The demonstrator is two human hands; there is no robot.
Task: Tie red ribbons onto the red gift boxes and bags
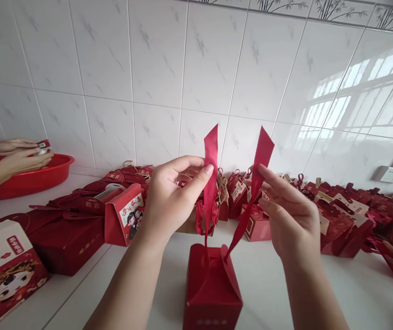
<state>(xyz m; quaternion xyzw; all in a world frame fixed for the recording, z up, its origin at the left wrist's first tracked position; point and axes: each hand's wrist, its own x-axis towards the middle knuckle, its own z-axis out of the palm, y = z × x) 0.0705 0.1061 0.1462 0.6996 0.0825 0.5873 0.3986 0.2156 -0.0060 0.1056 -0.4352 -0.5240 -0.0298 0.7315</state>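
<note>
- Head view: the left hand (170,195) pinches one tail of the red ribbon (210,151) between thumb and forefinger. The right hand (287,215) pinches the other tail.
- Both tails are held up and apart, taut, probably so they stay untwisted above the box.
- The ribbon runs down through the closed top flaps of the small red box (212,293), which stands upright at the near edge of the white table (285,284), right below the hands.
- Ribboned boxes (337,215) crowd the far edge by the tiled wall, out of the working space.
- At the far left corner, another person's hands (20,158) hover over a red basin (57,169).
</note>
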